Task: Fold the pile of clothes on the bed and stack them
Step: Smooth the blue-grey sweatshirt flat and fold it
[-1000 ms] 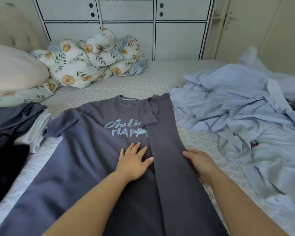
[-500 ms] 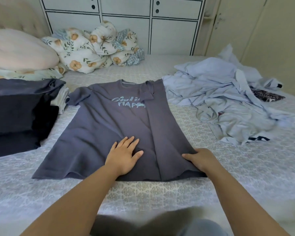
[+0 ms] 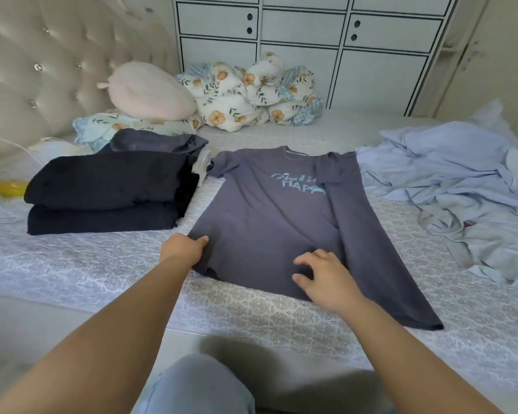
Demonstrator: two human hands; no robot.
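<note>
- To my far left on the bed (image 3: 72, 264) sits the stack of folded dark clothes (image 3: 108, 192), just beside the shirt's left sleeve and well clear of my hands.
- My left hand (image 3: 183, 249) is at the lower-left corner of the grey T-shirt (image 3: 269, 222), fingers curled and pinching the hem edge there; the cloth bunches a little under my grip.
- The T-shirt lies flat in front of me, face up, collar away from me and hem toward me, so its long axis runs from my body out toward the cabinets, tilted slightly to the left at the far end.
- Its right side is already folded in over the chest print, sleeve included; the left side and left sleeve are still spread out, which I judge to be the flap to bring across next.
- That unfolded edge lies on my left hand's side, so the left hand is the nearer one for carrying it over toward the right.
- My right hand (image 3: 323, 276) rests on the lower middle of the shirt near the hem, fingers loosely bent and spread, pressing the cloth and gripping nothing.
- To my far right, the unfolded pile of pale blue clothes (image 3: 461, 186) waits, touching the shirt's right shoulder.
</note>
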